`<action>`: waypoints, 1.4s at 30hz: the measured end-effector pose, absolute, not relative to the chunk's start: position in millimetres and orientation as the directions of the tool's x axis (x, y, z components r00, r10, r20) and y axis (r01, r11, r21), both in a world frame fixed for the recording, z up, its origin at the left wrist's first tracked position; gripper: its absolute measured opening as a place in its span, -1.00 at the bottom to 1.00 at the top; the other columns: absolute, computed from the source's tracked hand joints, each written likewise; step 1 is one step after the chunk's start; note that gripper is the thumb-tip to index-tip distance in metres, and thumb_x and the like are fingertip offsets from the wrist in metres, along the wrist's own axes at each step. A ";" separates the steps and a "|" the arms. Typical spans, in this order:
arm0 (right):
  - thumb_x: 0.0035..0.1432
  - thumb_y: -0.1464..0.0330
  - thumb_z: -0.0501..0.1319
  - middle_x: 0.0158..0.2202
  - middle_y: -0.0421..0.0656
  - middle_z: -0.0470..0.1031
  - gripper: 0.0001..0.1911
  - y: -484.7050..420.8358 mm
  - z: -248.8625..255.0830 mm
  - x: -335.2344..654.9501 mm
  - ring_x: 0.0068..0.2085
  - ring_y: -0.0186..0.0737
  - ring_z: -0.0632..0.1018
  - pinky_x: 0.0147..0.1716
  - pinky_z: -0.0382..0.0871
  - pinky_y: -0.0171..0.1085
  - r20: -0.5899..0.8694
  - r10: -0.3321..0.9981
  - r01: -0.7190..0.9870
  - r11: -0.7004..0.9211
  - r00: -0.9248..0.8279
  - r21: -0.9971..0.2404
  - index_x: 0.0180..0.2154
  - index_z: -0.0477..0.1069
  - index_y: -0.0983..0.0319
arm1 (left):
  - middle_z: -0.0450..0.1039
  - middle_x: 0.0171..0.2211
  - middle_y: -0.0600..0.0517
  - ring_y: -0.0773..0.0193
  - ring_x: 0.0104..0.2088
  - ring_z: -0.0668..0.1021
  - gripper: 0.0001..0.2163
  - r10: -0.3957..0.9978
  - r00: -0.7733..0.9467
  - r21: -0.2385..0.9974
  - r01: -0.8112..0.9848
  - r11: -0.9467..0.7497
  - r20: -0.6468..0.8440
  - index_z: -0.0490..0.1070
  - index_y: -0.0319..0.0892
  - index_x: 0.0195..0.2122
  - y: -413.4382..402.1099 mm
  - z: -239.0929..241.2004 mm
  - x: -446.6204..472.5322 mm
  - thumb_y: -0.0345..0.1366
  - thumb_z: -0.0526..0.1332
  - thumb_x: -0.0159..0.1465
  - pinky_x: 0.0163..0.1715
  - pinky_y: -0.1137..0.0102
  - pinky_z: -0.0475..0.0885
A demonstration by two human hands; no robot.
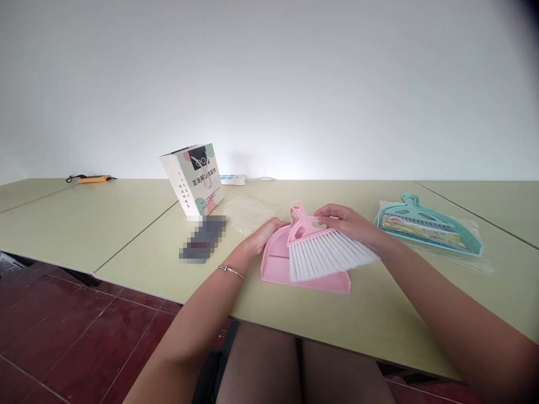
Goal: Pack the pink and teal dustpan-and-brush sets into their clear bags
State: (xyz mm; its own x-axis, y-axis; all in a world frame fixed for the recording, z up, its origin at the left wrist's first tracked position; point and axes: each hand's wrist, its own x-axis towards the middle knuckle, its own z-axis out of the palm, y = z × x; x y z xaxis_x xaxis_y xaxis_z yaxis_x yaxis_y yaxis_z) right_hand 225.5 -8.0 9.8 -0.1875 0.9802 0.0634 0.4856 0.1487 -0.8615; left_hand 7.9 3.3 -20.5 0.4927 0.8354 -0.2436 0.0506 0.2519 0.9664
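A pink hand brush (332,255) with white bristles is tilted over a pink dustpan (275,264) near the table's front edge. My right hand (343,219) is closed on the right side of the brush's pink head, fingers at the cut-out hole. On the left, my left hand (266,235) grips the dustpan's upper left edge, its fingers partly behind the rim. The bristles hang over the pan and cover much of its right part. The dustpan's handle is largely hidden behind the brush.
At the right lies a teal dustpan and brush set (429,224) in clear plastic. A flat clear plastic bag (250,213) lies behind my left hand. Left of it stand a paper gift bag (196,182) and a pixelated dark object (203,240). An orange power strip (93,179) sits far left.
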 end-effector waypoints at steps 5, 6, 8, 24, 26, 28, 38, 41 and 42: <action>0.03 0.21 0.15 -0.28 -0.18 0.48 -0.79 -9.3 2.6 217.8 -0.33 -0.22 0.47 -0.39 0.25 -0.28 0.071 0.972 0.613 0.197 -0.224 -0.765 -0.30 0.37 0.16 | 0.50 -0.36 -0.03 0.25 -0.38 0.49 -0.62 0.837 0.495 0.967 0.031 0.252 -0.234 0.44 -0.24 -0.29 1.3 -20.0 8.0 0.01 0.15 0.13 -0.32 0.38 0.35; 0.05 0.22 0.13 -0.31 -0.18 0.49 -0.82 -10.8 1.4 213.9 -0.33 -0.22 0.47 -0.39 0.25 -0.28 0.086 0.972 0.641 0.209 -0.218 -0.739 -0.31 0.36 0.16 | 0.50 -0.33 -0.03 0.26 -0.37 0.50 -0.62 0.845 0.485 0.972 0.049 0.231 -0.225 0.44 -0.23 -0.27 0.7 -21.0 7.6 0.01 0.19 0.11 -0.32 0.39 0.35; 0.09 0.25 0.10 -0.37 -0.19 0.48 -0.88 -13.9 -2.7 205.5 -0.34 -0.21 0.47 -0.38 0.25 -0.26 0.149 0.971 0.692 0.239 -0.188 -0.681 -0.37 0.31 0.16 | 0.50 -0.30 -0.04 0.28 -0.37 0.49 -0.62 0.866 0.458 0.979 0.073 0.188 -0.200 0.45 -0.23 -0.27 0.0 -23.3 6.8 0.00 0.26 0.06 -0.34 0.40 0.34; 0.16 0.28 0.04 -0.07 0.06 0.36 -0.73 -13.6 -34.5 181.9 -0.05 0.04 0.41 -0.15 0.27 -0.11 0.377 0.922 0.814 0.280 -0.081 -0.509 -0.11 0.24 0.24 | 0.47 -0.33 -0.02 0.30 -0.36 0.48 -0.67 0.937 0.334 0.994 0.073 0.081 -0.101 0.41 -0.25 -0.26 -4.3 -22.7 15.8 -0.08 0.26 0.09 -0.33 0.41 0.31; 0.21 0.24 -0.02 -0.11 0.03 0.44 -0.70 -13.8 -29.5 185.5 -0.10 0.00 0.46 -0.19 0.29 -0.14 0.214 0.970 0.789 0.221 -0.116 -0.573 -0.07 0.23 0.22 | 0.42 -0.41 0.02 0.33 -0.42 0.44 -0.69 0.956 0.272 0.984 0.168 0.060 -0.105 0.39 -0.24 -0.36 -2.6 -24.4 16.5 -0.04 0.22 0.11 -0.38 0.42 0.28; 0.25 0.24 -0.08 -0.18 -0.03 0.50 -0.70 -13.9 -25.5 188.7 -0.15 -0.03 0.50 -0.21 0.29 -0.16 0.095 0.980 0.772 0.195 -0.173 -0.605 -0.07 0.26 0.19 | 0.32 -0.52 0.07 0.37 -0.49 0.36 -0.65 0.971 0.228 0.956 0.293 -0.004 -0.066 0.34 -0.22 -0.49 0.2 -26.5 15.1 0.02 0.17 0.12 -0.44 0.43 0.22; 0.24 0.34 -0.06 -0.07 -0.13 0.50 -0.69 -21.4 -21.1 179.7 -0.09 -0.13 0.49 -0.12 0.32 -0.16 0.116 0.926 0.619 0.329 -0.359 -0.713 -0.08 0.38 0.11 | 0.43 -0.39 0.00 0.31 -0.41 0.43 -0.63 0.933 0.344 0.938 0.346 -0.019 -0.109 0.38 -0.24 -0.35 11.2 -28.9 0.2 0.02 0.15 0.12 -0.43 0.43 0.28; 0.22 0.35 -0.03 -0.01 -0.12 0.45 -0.70 -24.0 -17.8 177.6 -0.02 -0.13 0.45 -0.05 0.28 -0.15 0.116 0.922 0.592 0.330 -0.369 -0.736 -0.06 0.36 0.12 | 0.44 -0.34 -0.02 0.30 -0.38 0.45 -0.57 0.921 0.374 0.955 0.298 -0.010 -0.107 0.37 -0.26 -0.31 9.6 -25.0 -0.7 0.08 0.14 0.11 -0.39 0.42 0.31; 0.22 0.35 -0.02 0.00 -0.11 0.44 -0.70 -24.5 -16.9 177.7 -0.01 -0.13 0.44 -0.05 0.27 -0.15 0.107 0.921 0.576 0.321 -0.374 -0.752 -0.06 0.36 0.13 | 0.44 -0.35 -0.03 0.30 -0.38 0.46 -0.55 0.921 0.373 0.956 0.294 -0.005 -0.110 0.37 -0.26 -0.31 9.0 -24.0 -1.1 0.10 0.14 0.10 -0.38 0.42 0.32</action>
